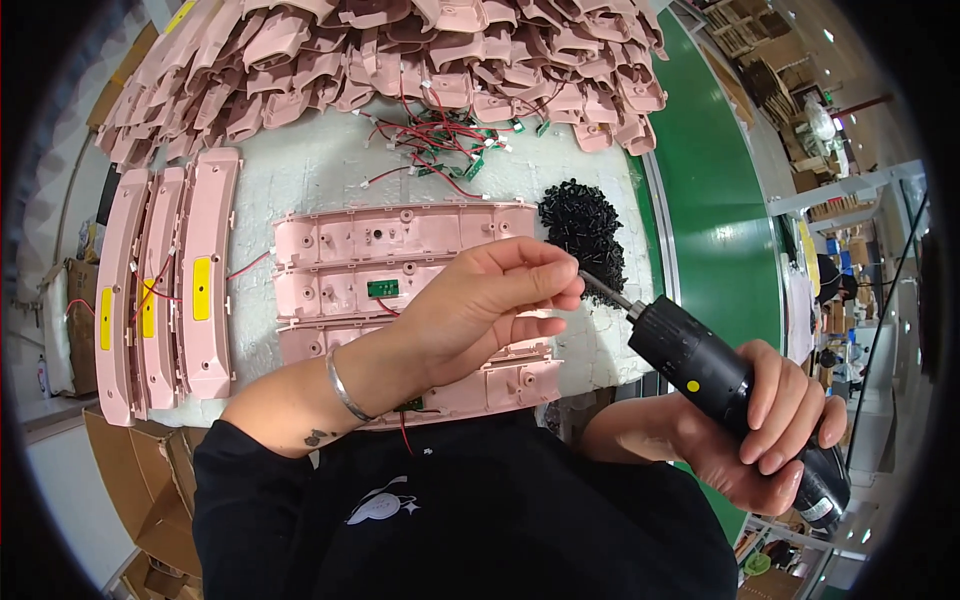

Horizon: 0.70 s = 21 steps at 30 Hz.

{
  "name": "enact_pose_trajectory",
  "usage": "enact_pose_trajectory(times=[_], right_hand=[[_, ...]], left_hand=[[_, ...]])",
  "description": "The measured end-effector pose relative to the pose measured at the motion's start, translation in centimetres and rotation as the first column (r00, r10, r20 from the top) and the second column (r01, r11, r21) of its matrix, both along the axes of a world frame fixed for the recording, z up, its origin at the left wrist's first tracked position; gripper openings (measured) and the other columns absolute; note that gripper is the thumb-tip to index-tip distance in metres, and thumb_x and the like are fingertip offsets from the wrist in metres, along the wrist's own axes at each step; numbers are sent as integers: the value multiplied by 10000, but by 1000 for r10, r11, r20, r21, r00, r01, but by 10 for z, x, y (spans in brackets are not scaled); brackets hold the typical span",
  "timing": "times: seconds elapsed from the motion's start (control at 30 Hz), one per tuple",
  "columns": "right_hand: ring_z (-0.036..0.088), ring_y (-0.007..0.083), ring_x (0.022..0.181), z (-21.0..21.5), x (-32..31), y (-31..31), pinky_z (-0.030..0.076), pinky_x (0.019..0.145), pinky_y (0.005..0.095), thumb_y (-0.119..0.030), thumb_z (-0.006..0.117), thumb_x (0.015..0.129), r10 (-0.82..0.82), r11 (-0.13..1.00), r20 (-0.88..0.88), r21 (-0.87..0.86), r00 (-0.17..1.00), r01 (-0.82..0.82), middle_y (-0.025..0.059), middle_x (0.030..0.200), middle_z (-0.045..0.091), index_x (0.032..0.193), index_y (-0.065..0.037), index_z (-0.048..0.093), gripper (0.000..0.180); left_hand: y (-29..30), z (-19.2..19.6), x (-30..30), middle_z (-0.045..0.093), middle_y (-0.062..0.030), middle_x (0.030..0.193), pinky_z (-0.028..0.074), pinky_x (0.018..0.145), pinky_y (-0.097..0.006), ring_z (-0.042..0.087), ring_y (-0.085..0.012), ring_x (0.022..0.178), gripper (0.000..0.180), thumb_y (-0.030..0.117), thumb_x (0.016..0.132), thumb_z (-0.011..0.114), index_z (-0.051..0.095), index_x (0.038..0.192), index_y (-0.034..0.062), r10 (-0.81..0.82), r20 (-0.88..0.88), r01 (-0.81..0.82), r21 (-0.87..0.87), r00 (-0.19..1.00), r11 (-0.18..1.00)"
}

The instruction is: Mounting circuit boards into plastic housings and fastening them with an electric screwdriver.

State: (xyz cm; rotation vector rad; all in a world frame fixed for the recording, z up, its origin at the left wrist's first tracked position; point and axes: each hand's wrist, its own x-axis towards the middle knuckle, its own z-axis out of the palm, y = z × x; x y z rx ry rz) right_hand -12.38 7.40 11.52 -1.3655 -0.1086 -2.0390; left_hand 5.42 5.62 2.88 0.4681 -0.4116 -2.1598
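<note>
The right hand [770, 420] wraps its grip closed around a black electric screwdriver [720, 385], whose bit points toward ten o'clock. The left hand [490, 300] pinches its fingertips shut at the bit's tip; whether they hold a screw is hidden. Under the left hand, pink plastic housings [400, 235] lie on the white worktop [320, 170], a black screw pile [585, 230] at their three o'clock.

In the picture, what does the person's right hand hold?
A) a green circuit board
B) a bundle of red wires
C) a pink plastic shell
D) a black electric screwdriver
D: the right hand grips the black electric screwdriver, and the left hand pinches at its bit, over the pink housings and beside the pile of black screws.
</note>
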Motion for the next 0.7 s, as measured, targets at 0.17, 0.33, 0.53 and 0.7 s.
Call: enact_pose_trajectory(times=[0.17, 0.33, 0.53, 0.7], right_hand=[[490, 54, 449, 1, 0, 2, 440, 506, 179, -90, 667, 729, -7, 999, 11, 49, 1000, 6, -51, 554, 531, 952, -87, 442, 317], [499, 55, 454, 3, -5, 1, 445, 513, 182, -80, 662, 727, 28, 997, 25, 71, 999, -29, -48, 555, 532, 952, -87, 440, 316], [509, 58, 456, 0, -15, 1, 460, 525, 192, -73, 651, 738, 120, 985, 38, 119, 992, -124, -42, 563, 539, 953, -82, 450, 294], [515, 57, 462, -1, -23, 6, 464, 530, 188, -81, 643, 762, 145, 986, 78, 73, 986, -151, -45, 569, 539, 984, -85, 453, 292]], left_hand=[[0, -4, 1, 637, -77, 938, 577, 707, -247, 643, -144, 879, 129, 124, 945, 571, 575, 1042, 39, -48, -39, 47, -24, 998, 999], [-3, 0, 1, 641, -88, 909, 585, 686, -253, 652, -144, 830, 126, 119, 938, 581, 580, 1012, 17, -79, -7, 78, -36, 997, 996], [-7, 7, 9, 663, -109, 820, 563, 633, -234, 654, -136, 695, 113, 108, 913, 619, 609, 924, -4, -151, 244, 193, -161, 958, 968], [-3, 12, 4, 676, -108, 883, 558, 634, -242, 659, -145, 738, 155, 86, 893, 636, 609, 1011, -10, -178, 216, 215, -163, 960, 963]])
